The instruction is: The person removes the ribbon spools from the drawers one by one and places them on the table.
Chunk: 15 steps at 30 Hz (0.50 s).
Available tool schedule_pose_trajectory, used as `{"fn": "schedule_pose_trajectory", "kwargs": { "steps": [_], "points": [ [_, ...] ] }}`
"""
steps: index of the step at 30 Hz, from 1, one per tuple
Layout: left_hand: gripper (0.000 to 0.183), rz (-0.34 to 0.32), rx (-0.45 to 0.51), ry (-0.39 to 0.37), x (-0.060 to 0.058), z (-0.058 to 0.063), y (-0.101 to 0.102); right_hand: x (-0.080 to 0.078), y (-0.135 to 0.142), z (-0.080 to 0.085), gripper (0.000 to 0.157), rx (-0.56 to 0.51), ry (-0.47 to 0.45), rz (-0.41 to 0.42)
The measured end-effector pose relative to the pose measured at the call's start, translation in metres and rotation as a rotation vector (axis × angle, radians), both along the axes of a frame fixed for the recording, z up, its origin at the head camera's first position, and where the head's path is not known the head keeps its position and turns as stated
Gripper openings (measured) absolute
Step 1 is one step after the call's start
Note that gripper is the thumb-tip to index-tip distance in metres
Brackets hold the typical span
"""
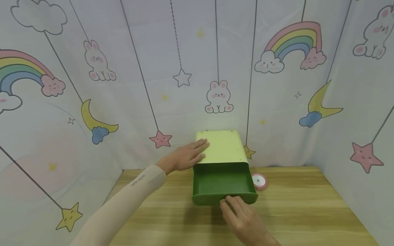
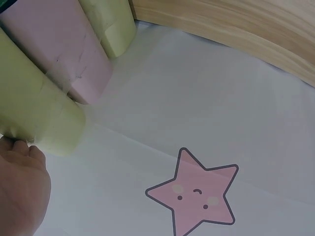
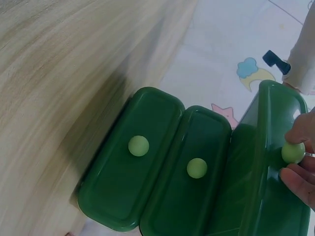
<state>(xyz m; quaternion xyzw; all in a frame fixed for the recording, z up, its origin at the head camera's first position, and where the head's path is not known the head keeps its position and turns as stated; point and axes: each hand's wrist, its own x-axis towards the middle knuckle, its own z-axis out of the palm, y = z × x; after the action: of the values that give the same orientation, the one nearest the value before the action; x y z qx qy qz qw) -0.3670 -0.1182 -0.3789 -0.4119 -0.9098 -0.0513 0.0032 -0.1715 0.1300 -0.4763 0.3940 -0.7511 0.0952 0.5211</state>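
Note:
A small three-tier drawer unit (image 1: 223, 147) with a pale yellow top stands near the back of the table. Its green top drawer (image 1: 203, 199) is pulled out, and the inside shows bare. My left hand (image 1: 184, 157) rests on the unit's top at the left edge, fingers extended. At the drawer's front, my right hand (image 1: 246, 222) pinches a round yellow-green knob (image 3: 293, 153), best seen in the right wrist view. Below it, the middle drawer (image 3: 199, 137) and the bottom drawer (image 3: 115, 196) sit closed. The left wrist view shows the unit's pink middle tier (image 2: 66, 44) between yellow ones.
A pink-rimmed roll with a white centre (image 1: 260, 181) lies on the wooden table (image 1: 295, 208), just right of the unit. White cloth walls (image 1: 184, 112) printed with rabbits, stars and rainbows enclose the table at the back and both sides.

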Motion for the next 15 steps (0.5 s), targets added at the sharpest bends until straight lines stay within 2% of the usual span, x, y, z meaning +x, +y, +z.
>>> {"fn": "schedule_pose_trajectory", "kwargs": {
  "steps": [15],
  "points": [
    [0.067,0.002,0.006,0.001,0.0,-0.001,0.0,-0.003,-0.002,0.011,0.03,-0.018,0.01,0.006]
  ]
}}
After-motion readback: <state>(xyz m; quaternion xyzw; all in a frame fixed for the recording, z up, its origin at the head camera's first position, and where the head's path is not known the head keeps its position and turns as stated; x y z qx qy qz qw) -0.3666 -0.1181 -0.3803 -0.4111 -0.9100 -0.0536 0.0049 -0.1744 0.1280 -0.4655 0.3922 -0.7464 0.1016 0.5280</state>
